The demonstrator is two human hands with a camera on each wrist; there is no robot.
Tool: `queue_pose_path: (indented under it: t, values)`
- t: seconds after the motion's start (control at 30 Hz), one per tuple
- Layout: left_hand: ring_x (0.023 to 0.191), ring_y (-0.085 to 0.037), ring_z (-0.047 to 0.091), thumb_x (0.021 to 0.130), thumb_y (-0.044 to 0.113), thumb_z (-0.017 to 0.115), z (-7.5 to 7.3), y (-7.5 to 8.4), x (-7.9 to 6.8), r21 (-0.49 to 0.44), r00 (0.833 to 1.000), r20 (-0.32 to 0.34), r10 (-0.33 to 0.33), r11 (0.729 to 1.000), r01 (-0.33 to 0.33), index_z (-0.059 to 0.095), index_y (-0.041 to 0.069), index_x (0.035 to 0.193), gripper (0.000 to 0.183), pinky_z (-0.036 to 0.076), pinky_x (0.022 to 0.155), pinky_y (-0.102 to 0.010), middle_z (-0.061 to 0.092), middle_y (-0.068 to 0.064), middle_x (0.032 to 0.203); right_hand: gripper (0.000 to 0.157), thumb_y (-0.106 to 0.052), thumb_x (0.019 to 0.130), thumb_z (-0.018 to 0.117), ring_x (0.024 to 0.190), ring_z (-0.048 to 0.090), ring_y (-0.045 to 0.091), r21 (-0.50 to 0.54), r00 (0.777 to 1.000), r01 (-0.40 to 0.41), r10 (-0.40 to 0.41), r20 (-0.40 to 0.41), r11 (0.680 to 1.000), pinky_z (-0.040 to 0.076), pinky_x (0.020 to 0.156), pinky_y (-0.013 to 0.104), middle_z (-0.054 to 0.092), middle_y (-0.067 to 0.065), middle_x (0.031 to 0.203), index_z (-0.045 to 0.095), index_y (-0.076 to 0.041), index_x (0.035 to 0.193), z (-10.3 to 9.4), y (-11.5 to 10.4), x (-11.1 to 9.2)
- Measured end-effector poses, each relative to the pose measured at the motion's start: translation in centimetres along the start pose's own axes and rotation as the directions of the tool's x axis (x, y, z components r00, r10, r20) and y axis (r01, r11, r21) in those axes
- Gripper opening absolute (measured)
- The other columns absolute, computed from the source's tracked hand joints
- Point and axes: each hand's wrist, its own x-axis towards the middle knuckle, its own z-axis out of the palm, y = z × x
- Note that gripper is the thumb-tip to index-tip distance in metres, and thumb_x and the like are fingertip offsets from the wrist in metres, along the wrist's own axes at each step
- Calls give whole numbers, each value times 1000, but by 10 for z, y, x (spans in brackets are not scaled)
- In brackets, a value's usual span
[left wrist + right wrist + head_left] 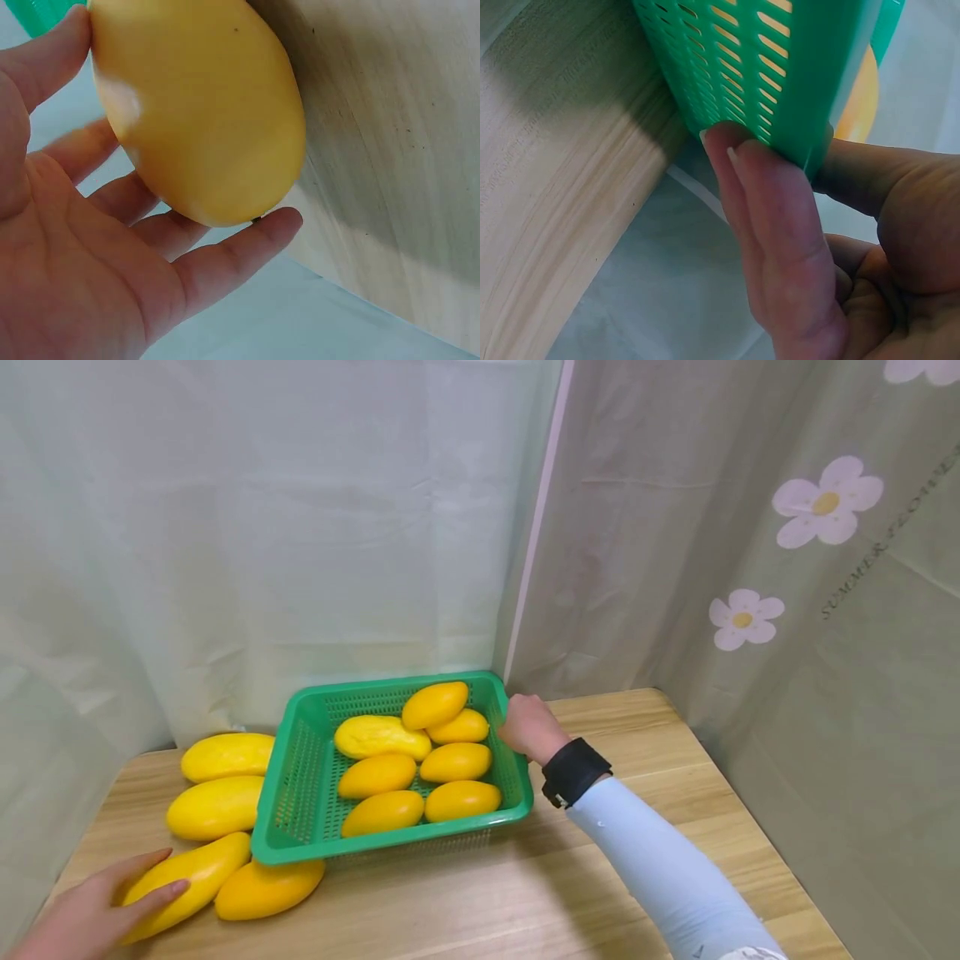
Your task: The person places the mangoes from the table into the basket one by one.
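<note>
My left hand (pixel 82 906) holds a long yellow mango (pixel 202 870) at the table's left front. In the left wrist view, the thumb lies on one side of this smooth mango (pixel 202 112) and the fingers bend along its other side and end. The right hand (pixel 532 728) grips the right rim of a green perforated basket (pixel 465 828). From the right wrist, its fingers (pixel 787 195) press the outer wall while the thumb hooks over the rim. Several yellow mangoes (pixel 378 775) lie inside the basket, one with a dented, wrinkled skin (pixel 375 737).
Left of the basket, two large mangoes (pixel 228 756) lie one behind the other. Another mango (pixel 270 889) sits partly under the basket's front left corner. Pale curtains (pixel 337 527) hang behind the wooden table (pixel 450 910) and along its right side, where they bear flower prints.
</note>
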Motion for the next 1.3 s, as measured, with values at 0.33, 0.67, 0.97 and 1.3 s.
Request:
queue_pose_path:
  t: [0.33, 0.67, 0.97, 1.3]
  values:
    - [82, -21, 50, 65, 72, 64, 7, -7, -2, -106, 998, 56, -11, 994, 17, 23, -12, 140, 119, 47, 70, -40, 49, -33, 120, 10, -10, 86, 56, 43, 59, 19, -3, 1000, -5, 5, 0, 1000, 48, 38, 28, 61, 12, 73, 59, -2, 81, 2, 1, 1]
    - [82, -23, 51, 59, 69, 71, 7, -6, -4, -101, 998, 52, -40, 994, 46, 28, -12, 137, 120, 46, 70, -40, 54, -29, 114, 12, -11, 87, 56, 44, 58, 19, -10, 1000, 19, -19, -8, 1000, 47, 38, 27, 60, 12, 70, 59, -2, 80, 1, 0, -1]
    - [82, -24, 53, 60, 71, 69, 1, -25, -2, -17, 999, -21, -44, 999, 44, 34, -8, 136, 115, 45, 68, -42, 56, -28, 112, 14, -12, 87, 57, 44, 58, 19, -40, 1000, 26, -27, -15, 999, 47, 38, 27, 60, 11, 69, 59, -2, 77, 2, 1, 1]
    - [93, -28, 50, 58, 67, 75, -21, -17, -22, -153, 899, -430, -86, 988, 21, 26, -3, 144, 121, 38, 73, -41, 43, -35, 124, 13, -11, 87, 57, 46, 58, 19, -61, 998, 46, -48, -33, 997, 46, 38, 26, 59, 10, 68, 59, -2, 77, 2, 0, 0]
